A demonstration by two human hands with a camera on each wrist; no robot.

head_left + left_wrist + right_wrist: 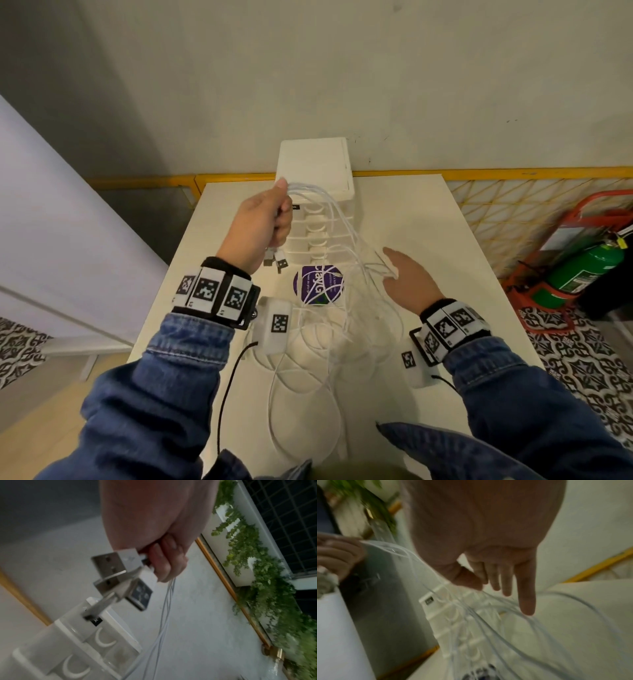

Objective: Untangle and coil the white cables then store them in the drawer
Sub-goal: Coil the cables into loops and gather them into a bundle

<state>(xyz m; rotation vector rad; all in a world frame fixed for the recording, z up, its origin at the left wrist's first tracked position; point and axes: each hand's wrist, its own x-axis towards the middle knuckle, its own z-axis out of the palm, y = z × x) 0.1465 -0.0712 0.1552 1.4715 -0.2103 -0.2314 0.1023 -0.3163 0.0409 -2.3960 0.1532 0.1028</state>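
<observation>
- Small white plastic drawer unit (315, 192): stands at the far edge of the white counter (428, 226), against the wall. It has a flat square top and a stack of translucent drawers with crescent-shaped pulls. All visible drawers are pushed in; contents cannot be made out.
- Thin white cables (342, 222): smooth, round, glossy cords. The bundle runs from the raised left hand down across the drawer fronts, then spreads in loose, overlapping loops on the counter near the person.
- Left hand (263, 222): fingers (161, 561) clenched around the gathered cable ends, held up in front of the drawer unit. Rectangular metal USB plugs (118, 574) with white housings stick out below the fist.
- Right hand (407, 277): fingers (526, 595) extended and released, gripping nothing; they lie among the cable strands beside the drawer unit.
- Round purple sticker (318, 284): flat on the counter under the strands, between the hands.
</observation>
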